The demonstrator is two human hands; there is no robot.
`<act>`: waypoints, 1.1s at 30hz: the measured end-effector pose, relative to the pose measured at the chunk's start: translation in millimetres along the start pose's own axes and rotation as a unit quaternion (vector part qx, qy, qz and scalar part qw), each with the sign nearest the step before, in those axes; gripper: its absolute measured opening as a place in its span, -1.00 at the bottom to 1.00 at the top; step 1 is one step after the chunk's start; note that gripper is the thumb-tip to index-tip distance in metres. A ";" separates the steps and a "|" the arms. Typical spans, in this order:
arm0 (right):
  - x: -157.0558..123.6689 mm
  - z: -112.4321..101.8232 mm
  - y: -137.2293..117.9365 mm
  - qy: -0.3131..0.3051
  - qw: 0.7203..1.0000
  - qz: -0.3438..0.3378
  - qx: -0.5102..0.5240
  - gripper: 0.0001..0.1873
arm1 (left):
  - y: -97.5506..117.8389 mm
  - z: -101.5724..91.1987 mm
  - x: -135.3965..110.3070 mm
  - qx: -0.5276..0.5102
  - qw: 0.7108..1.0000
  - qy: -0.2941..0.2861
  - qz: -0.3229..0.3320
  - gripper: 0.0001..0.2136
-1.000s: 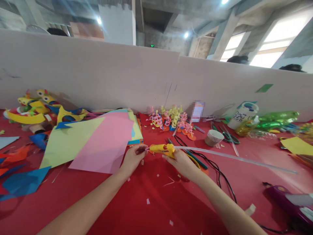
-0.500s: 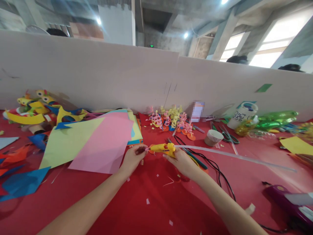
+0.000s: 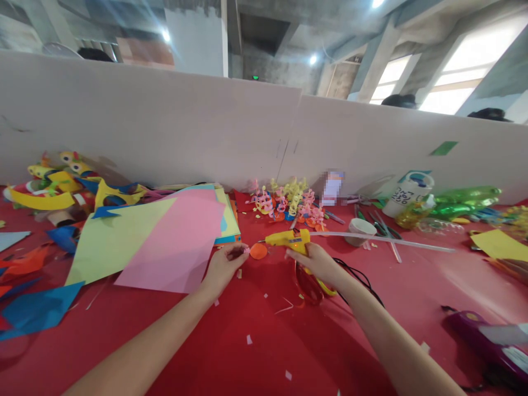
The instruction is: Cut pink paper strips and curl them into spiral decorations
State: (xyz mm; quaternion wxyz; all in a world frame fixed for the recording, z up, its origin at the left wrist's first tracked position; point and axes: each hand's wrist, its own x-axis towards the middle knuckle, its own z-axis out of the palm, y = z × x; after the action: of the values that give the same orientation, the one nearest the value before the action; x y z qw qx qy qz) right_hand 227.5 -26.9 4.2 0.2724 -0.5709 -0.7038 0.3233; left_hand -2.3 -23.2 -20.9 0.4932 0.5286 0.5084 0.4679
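The yellow glue gun (image 3: 287,238), which the right hand (image 3: 324,265) is gripping, is drawing back from a small pink piece (image 3: 246,250) that the left hand (image 3: 223,268) is pinching; an orange disc (image 3: 258,252) is now showing beneath the nozzle's end. Their contact appears to be ending. The red table (image 3: 231,346) is bearing paper scraps (image 3: 249,340); a pale partition (image 3: 198,126) is standing before bright windows (image 3: 466,69).

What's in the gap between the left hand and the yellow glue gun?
In the head view, an orange disc shows between the left hand and the glue gun, beside a small pink piece that hand holds.
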 end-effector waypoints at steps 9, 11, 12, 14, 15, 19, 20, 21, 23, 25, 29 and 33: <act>5.4 -38.2 50.6 0.187 0.964 0.125 -0.144 -0.56 | -1.2 -1.7 1.0 0.021 1.000 0.004 0.014 -0.74; 4.5 -42.9 59.3 0.184 0.958 0.108 -0.190 -0.61 | -1.6 -2.1 1.1 0.025 0.999 0.010 0.019 -0.76; 4.2 -44.4 62.5 0.176 0.955 0.106 -0.212 -0.62 | -1.7 -2.1 1.1 0.025 0.999 0.013 0.021 -0.76; 4.1 -45.4 66.2 0.161 0.945 0.118 -0.258 -0.60 | -1.7 -1.9 0.7 0.020 1.000 0.016 0.017 -0.76; 4.2 -45.2 66.8 0.156 0.940 0.132 -0.274 -0.58 | -1.6 -1.7 0.5 0.016 1.000 0.013 0.012 -0.75; 2.6 -43.6 62.1 0.153 0.920 0.171 -0.317 -0.55 | -0.7 -1.6 0.2 0.007 1.000 0.005 0.007 -0.73; 1.6 -43.7 59.0 0.158 0.913 0.188 -0.326 -0.53 | -0.3 -1.6 0.1 0.007 1.000 0.004 0.006 -0.73; 0.6 -44.1 55.0 0.168 0.903 0.206 -0.337 -0.51 | 0.2 -1.5 -0.2 0.008 1.000 0.004 0.006 -0.72; -1.3 -43.8 44.2 0.209 0.882 0.223 -0.359 -0.45 | 1.4 -0.7 -1.2 0.010 1.000 0.005 0.010 -0.73; -2.2 -38.5 30.4 0.267 0.882 0.163 -0.353 -0.50 | 2.7 1.4 -3.2 0.010 1.000 0.001 0.013 -0.73; -0.9 0.2 3.3 0.195 0.979 -0.022 -0.061 -0.72 | 3.5 8.4 -8.6 -0.009 1.000 -0.016 0.011 -0.74; 0.2 51.3 -7.6 0.023 0.976 -0.094 0.196 -0.70 | 2.4 13.5 -12.0 -0.041 0.998 -0.040 0.016 -0.78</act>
State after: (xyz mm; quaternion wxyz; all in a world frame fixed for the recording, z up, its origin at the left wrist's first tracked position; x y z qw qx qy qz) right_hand 184.1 -35.2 -22.9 0.4243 -0.4450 -0.6710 0.4143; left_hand 10.8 -35.8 -19.5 0.5271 0.5344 0.4598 0.4745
